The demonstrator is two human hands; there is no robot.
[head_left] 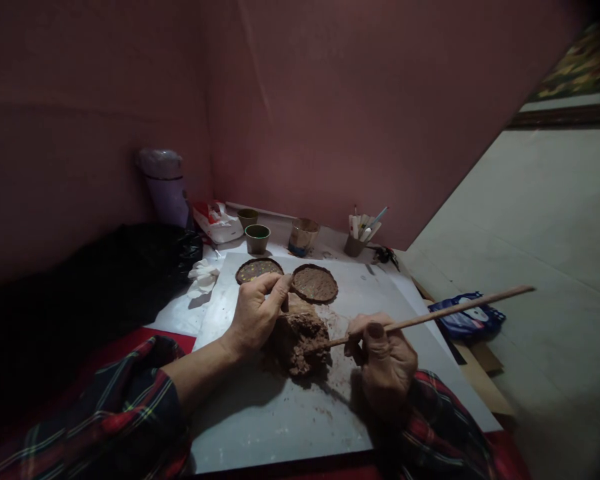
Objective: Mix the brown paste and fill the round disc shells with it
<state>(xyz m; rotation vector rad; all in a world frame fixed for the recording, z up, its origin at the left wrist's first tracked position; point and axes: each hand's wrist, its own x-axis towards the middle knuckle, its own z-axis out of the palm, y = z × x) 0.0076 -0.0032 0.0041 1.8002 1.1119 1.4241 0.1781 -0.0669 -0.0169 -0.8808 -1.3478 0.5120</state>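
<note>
A mound of brown, crumbly, clay-like material (300, 343) sits on the white board in front of me. My right hand (385, 360) grips a long thin wooden stick (460, 307), thumb on top. The stick's lower end touches the right side of the mound, and its other end points up to the right. My left hand (257, 310) is at the mound's upper left edge, thumb and forefinger pressed together. What they pinch is hidden. Just beyond lie two round brown discs with raised rims, a speckled disc (260, 269) and a plain disc (315, 283).
Behind the white board (280, 427) stand a small green-lined cup (257, 240), a smeared clear cup (303, 239) and a holder of pens (356, 245). Crumpled tissue (203, 277) and a black plastic bag (105, 280) lie left. A blue packet (467, 317) is at right.
</note>
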